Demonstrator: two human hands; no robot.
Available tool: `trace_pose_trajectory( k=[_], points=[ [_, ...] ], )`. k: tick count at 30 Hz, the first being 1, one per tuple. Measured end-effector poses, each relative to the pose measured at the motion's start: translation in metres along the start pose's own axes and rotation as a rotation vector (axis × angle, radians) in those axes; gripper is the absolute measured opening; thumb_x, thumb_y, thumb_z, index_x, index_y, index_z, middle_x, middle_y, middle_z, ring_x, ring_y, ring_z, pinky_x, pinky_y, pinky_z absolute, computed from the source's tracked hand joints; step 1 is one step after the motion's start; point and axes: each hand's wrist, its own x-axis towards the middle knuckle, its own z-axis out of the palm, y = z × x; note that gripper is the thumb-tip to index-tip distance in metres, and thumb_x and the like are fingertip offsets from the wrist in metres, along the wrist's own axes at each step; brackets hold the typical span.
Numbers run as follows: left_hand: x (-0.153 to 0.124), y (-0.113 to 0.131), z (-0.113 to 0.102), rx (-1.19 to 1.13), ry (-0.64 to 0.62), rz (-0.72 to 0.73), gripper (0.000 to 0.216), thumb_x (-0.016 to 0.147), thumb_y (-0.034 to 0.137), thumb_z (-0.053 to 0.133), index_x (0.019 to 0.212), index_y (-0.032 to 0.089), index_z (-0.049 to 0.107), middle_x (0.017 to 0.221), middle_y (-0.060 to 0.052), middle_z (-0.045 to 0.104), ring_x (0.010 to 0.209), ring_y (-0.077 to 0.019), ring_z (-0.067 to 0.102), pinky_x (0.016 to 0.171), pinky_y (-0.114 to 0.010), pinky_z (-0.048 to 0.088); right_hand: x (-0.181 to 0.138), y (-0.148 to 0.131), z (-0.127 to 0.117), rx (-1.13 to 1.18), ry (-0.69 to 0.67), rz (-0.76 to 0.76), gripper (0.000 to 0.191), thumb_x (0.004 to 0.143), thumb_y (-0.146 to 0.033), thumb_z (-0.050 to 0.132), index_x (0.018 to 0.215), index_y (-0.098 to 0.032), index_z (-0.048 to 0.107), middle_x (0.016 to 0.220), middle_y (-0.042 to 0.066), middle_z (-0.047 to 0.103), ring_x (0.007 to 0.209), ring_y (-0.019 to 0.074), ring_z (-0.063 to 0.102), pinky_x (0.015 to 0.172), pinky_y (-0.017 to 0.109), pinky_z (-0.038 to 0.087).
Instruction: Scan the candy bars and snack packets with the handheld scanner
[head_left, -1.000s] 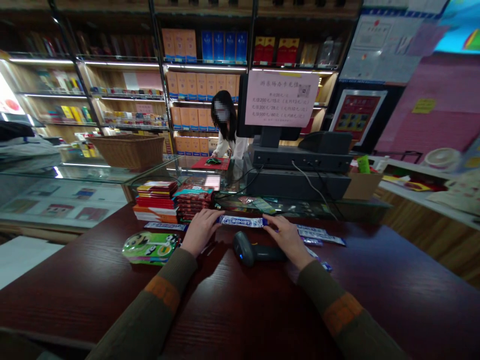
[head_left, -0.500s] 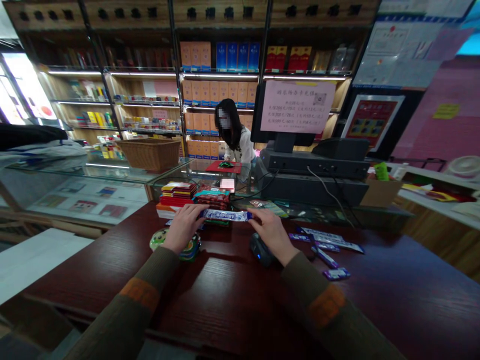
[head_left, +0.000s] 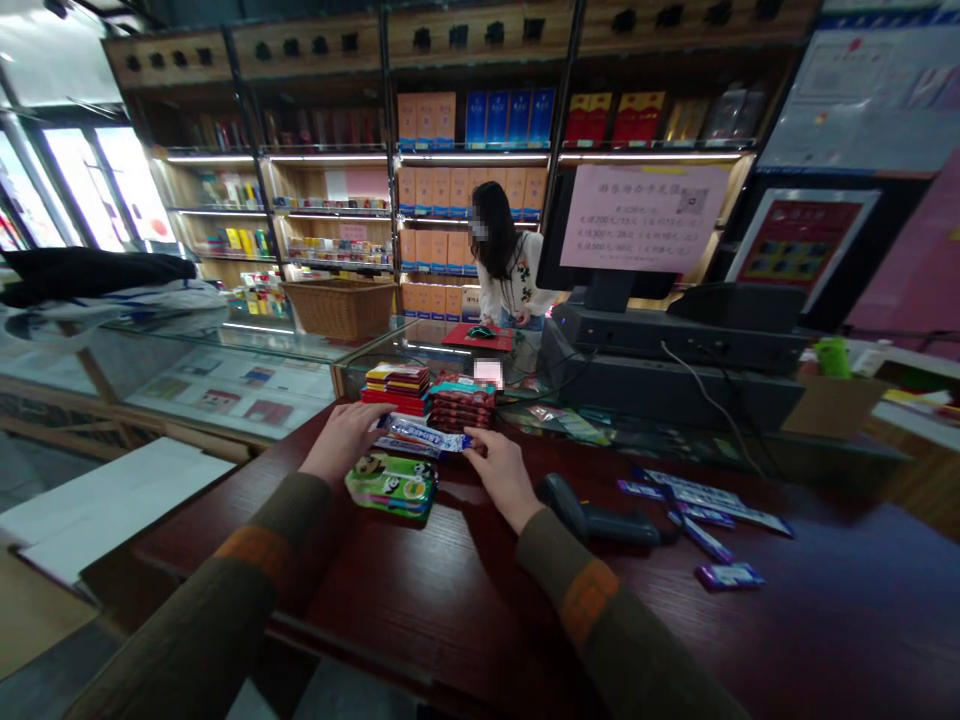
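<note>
The left hand [head_left: 343, 438] pinches one end of a slim blue-and-white bar [head_left: 425, 434] and the right hand [head_left: 501, 475] pinches the other, thumb against fingers on both sides, so the bar stretches between them, tilted down a little toward the right. Over the last second the pair has carried it leftward, away from the scanner [head_left: 600, 518], which the right hand partly covered and which now lies uncovered. The shift seems to place the bar with the things at left: a second bar [head_left: 409, 449] lies just behind or beneath it, though whether they touch I cannot tell, and a green panda pack [head_left: 394, 484] sits just in front. Beyond are a red stack [head_left: 396, 392] and, beside it, brown packs [head_left: 459, 408]. Right of the scanner, on the same dark table [head_left: 465, 610], loose bars [head_left: 730, 577] are scattered, some overlapping. Past the table runs a glass counter [head_left: 300, 352] bearing a wicker basket [head_left: 341, 308], a red mat [head_left: 456, 336] with a mouse [head_left: 481, 331] on it, and a monitor [head_left: 550, 235] with a pink sign [head_left: 637, 222] on its back. Another person [head_left: 534, 272] in white stands behind it, before lit shelves of boxes [head_left: 433, 190].
</note>
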Motion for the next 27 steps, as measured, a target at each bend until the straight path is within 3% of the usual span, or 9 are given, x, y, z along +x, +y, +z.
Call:
trace_pose_trajectory(
  k=[6,14,19,27],
  points=[
    [0.004,-0.027,0.002,-0.159,-0.131,-0.062,0.033,0.076,0.026,0.062,0.108,0.024,0.072,0.097,-0.005,0.076,0.092,-0.0233,0.070,0.087,-0.033,0.053,0.002,0.005,0.030,0.186,-0.023,0.164,0.035,0.079,-0.018,0.064,0.112,-0.023,0.075,0.086,0.003,0.076,0.082,0.0197,0.071,0.079,0.030,0.054],
    [-0.012,-0.049,0.021,-0.443,-0.210,-0.266,0.032,0.071,0.028,0.064,0.101,0.021,0.072,0.100,-0.004,0.078,0.089,-0.0220,0.074,0.087,-0.034,0.058,0.001,0.017,0.059,0.272,-0.038,0.179,0.032,0.079,-0.015,0.060,0.106,-0.023,0.076,0.084,0.002,0.077,0.080,0.0194,0.072,0.080,0.030,0.054],
    [-0.023,-0.054,0.028,-0.533,-0.235,-0.341,0.035,0.072,0.035,0.065,0.103,0.019,0.071,0.104,-0.006,0.078,0.097,-0.0241,0.074,0.093,-0.039,0.058,0.001,0.022,0.065,0.187,-0.078,0.199,0.032,0.082,-0.012,0.060,0.108,-0.023,0.075,0.089,0.002,0.078,0.084,0.0182,0.073,0.081,0.028,0.052],
    [-0.030,-0.060,0.041,-0.527,-0.267,-0.376,0.036,0.071,0.035,0.063,0.102,0.020,0.072,0.105,-0.006,0.078,0.100,-0.0255,0.073,0.097,-0.039,0.056,-0.002,0.021,0.068,-0.146,-0.163,0.215,0.030,0.086,-0.016,0.062,0.110,-0.027,0.076,0.099,0.001,0.078,0.095,0.0180,0.069,0.085,0.026,0.047]
  ],
)
